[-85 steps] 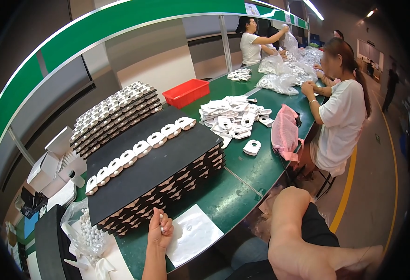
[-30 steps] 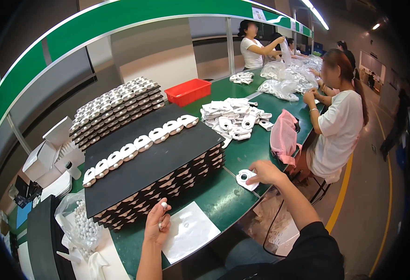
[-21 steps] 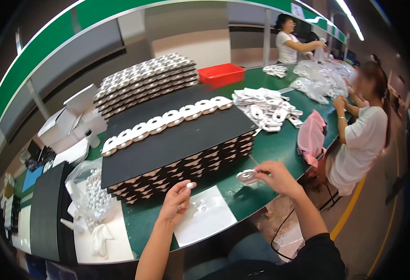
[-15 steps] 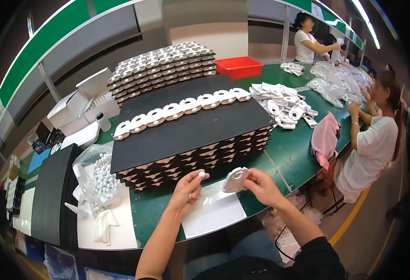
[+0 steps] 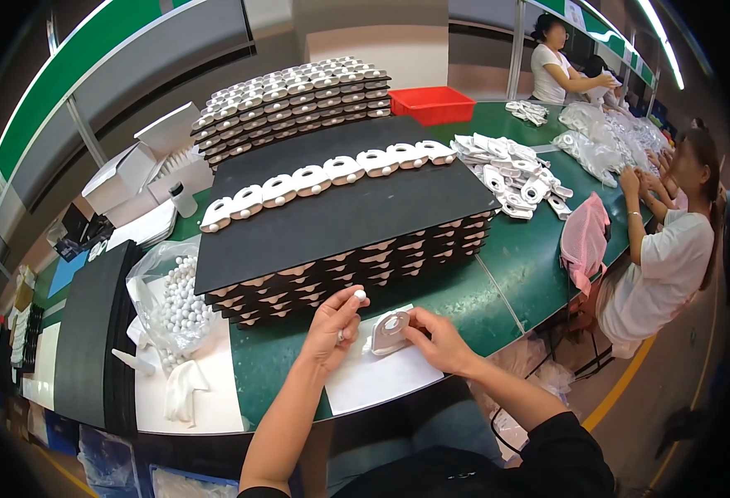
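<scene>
Ball (image 5: 360, 295) sits pinched between thumb and forefinger of the left hand (image 5: 333, 334), whose other fingers curl in toward the palm. The right hand (image 5: 438, 342) is nearly closed, thumb and fingers gripping the edge of a white part (image 5: 388, 334) with a round hole. It holds the part tilted above a sheet of paper (image 5: 381, 386) at the near edge of the green table (image 5: 456, 289); whether the two touch, I cannot tell. Ball and part are near each other but apart.

Just beyond the hands stands a stack of black boards (image 5: 348, 207), with pale pieces showing between its layers. A row of parts (image 5: 309, 179) runs slantwise across its top. Behind it is a second stack (image 5: 290, 100), covered in parts, with a red tray (image 5: 433, 106) to its right. A heap of parts (image 5: 510, 174) lies right of the boards, near a pink bag (image 5: 585, 241). To the left, a clear bag (image 5: 184, 311) of white balls lies open beside a tube (image 5: 132, 362) and a white cloth (image 5: 184, 392). At the right sits a co-worker (image 5: 662, 241).
</scene>
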`<state>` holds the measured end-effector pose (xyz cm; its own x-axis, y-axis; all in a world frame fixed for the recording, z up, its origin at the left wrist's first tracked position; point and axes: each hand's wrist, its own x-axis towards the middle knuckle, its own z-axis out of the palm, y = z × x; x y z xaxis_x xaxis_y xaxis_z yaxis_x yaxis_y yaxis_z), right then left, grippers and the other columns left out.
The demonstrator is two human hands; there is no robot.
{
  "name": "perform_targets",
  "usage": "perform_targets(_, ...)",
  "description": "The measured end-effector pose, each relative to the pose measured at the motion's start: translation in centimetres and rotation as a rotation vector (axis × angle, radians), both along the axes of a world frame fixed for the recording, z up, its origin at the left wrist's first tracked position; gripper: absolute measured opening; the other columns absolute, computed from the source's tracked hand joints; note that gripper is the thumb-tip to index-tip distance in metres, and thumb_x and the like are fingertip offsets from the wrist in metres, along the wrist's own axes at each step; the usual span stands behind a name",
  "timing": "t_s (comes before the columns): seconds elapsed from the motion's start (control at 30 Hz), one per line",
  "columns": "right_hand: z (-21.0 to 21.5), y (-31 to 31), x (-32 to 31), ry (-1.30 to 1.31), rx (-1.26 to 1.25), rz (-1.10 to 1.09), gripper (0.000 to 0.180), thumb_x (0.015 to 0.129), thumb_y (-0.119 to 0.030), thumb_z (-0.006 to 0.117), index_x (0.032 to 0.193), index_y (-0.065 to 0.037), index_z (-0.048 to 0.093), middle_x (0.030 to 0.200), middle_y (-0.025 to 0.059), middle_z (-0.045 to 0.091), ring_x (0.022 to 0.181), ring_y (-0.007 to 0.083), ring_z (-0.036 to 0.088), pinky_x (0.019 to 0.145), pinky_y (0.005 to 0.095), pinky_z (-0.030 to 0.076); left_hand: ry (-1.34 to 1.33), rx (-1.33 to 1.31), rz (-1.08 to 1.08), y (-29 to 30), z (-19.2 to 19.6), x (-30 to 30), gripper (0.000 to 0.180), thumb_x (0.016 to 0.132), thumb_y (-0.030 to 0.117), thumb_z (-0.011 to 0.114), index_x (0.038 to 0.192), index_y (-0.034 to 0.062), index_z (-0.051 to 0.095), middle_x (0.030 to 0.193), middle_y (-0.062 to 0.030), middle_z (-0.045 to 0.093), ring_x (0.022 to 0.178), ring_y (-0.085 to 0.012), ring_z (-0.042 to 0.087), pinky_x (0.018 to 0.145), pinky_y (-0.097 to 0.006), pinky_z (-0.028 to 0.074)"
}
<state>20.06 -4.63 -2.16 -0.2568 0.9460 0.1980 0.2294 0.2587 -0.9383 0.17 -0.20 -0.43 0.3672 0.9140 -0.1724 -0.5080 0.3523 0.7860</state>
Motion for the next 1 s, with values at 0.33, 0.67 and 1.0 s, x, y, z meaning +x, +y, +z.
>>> perform_targets(0.33, -0.6, 0.1, 0.1, 0.059, 0.021, -0.061, 0.012, 0.085, -0.004, 0.051, 0.096, 0.002, 0.052, 0.084, 0.0086, 0.059, 0.074, 0.0127, 0.055, 0.067, 0.0254, 0.044, -0.018, -0.003, -0.023, -0.1, 0.3, 0.2, 0.027, 0.085, 0.019, 0.059, 0.11, 0.0099, 0.055, 0.095, -0.0043, 0.061, 0.045, -0.0018, 0.036, 0.039, -0.016, 0.023)
perform_targets(0.67, -0.2, -0.3, -0.4, -0.217, 0.342, 0.011, 0.013, 0.082, -0.001, 0.052, 0.095, -0.002, 0.053, 0.083, 0.0093, 0.055, 0.071, 0.0197, 0.053, 0.063, 0.0289, 0.043, -0.002, 0.021, -0.023, -0.3, 0.5, 0.2, 0.027, 0.082, 0.008, 0.059, 0.109, 0.0072, 0.056, 0.093, -0.0026, 0.061, 0.046, -0.0014, 0.036, 0.041, -0.015, 0.024)
perform_targets(1.0, -0.8, 0.8, 1.4, 0.939, -0.534, 0.265, 0.016, 0.091, -0.01, 0.047, 0.106, -0.008, 0.049, 0.102, 0.0049, 0.057, 0.098, 0.0131, 0.053, 0.087, 0.0281, 0.042, 0.039, 0.024, -0.091, -0.6, 0.4, 0.3, 0.024, 0.083, 0.015, 0.061, 0.104, 0.0055, 0.057, 0.089, -0.0031, 0.061, 0.046, -0.0027, 0.036, 0.043, -0.016, 0.027)
